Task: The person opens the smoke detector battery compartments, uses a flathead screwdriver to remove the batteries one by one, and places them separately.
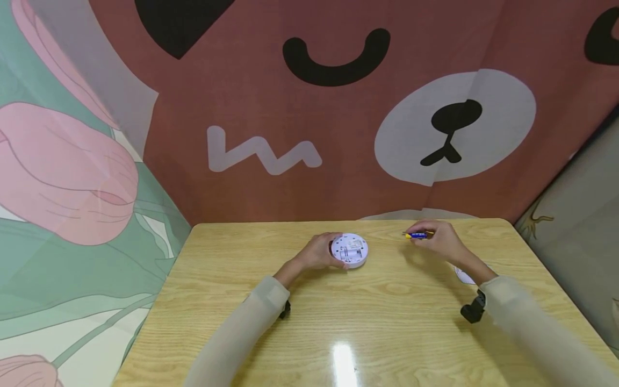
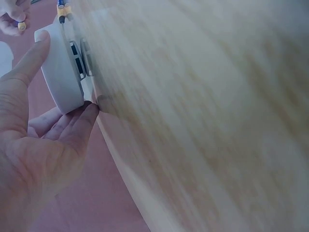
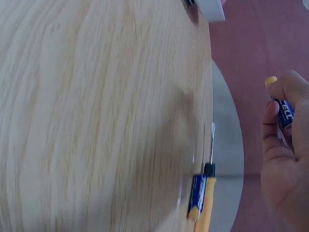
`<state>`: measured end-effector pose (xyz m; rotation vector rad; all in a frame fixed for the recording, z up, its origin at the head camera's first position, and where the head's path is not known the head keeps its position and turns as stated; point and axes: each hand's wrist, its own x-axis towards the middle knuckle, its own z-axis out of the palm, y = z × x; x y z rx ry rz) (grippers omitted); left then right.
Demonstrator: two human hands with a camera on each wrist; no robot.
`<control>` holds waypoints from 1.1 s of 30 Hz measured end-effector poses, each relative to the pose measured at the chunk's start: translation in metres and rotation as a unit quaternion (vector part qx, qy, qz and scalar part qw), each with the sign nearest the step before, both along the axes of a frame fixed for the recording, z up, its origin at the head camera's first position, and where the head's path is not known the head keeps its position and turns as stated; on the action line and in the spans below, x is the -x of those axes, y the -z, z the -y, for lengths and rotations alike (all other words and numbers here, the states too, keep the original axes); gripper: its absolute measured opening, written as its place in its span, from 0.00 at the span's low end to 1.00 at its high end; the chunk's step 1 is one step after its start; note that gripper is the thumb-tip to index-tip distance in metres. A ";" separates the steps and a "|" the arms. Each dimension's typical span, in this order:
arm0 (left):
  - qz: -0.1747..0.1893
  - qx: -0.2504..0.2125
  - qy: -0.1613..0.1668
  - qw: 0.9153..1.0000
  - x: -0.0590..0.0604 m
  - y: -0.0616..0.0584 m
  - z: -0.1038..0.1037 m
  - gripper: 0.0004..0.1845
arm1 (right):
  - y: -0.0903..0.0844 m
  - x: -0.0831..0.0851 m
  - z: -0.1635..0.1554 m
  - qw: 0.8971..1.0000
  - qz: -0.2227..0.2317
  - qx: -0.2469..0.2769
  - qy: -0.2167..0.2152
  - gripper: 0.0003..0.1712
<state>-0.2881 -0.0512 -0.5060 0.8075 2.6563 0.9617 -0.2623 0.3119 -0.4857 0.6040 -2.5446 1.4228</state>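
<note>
A white round device (image 1: 355, 259), its back with a battery compartment facing up in the head view, is gripped at its left edge by my left hand (image 1: 319, 251). In the left wrist view the thumb presses one side of the device (image 2: 60, 72), and the other fingers curl under its rim. My right hand (image 1: 442, 242) pinches a blue battery (image 3: 285, 113) with a yellow end, held above the table. Below that hand lie a screwdriver (image 3: 207, 198) with an orange handle and a second blue battery (image 3: 197, 195) beside it, touching or nearly so.
A white flat piece (image 1: 465, 276) lies on the wooden table (image 1: 387, 322), partly hidden beneath the right wrist. Behind the table's far edge hangs a printed curtain (image 1: 251, 199). Dark wrist cameras (image 1: 474, 307) sit under both sleeves.
</note>
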 end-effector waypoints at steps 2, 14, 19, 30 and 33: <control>0.000 0.001 0.000 1.000 0.000 0.000 0.000 0.54 | -0.001 0.000 -0.006 1.000 0.005 -0.001 0.005 0.10; -0.007 0.004 0.003 1.000 0.001 0.001 0.000 0.54 | -0.001 -0.002 -0.048 0.998 0.024 -0.039 0.046 0.11; -0.008 0.006 0.005 1.000 0.001 0.001 0.000 0.54 | 0.002 0.000 -0.065 0.996 0.025 -0.063 0.060 0.13; -0.001 0.003 0.002 1.000 -0.001 0.000 0.000 0.54 | 0.004 -0.003 -0.092 0.985 0.038 -0.132 0.102 0.13; -0.004 0.004 0.002 1.000 -0.001 0.000 0.000 0.54 | 0.008 -0.004 -0.098 0.981 0.046 -0.150 0.113 0.13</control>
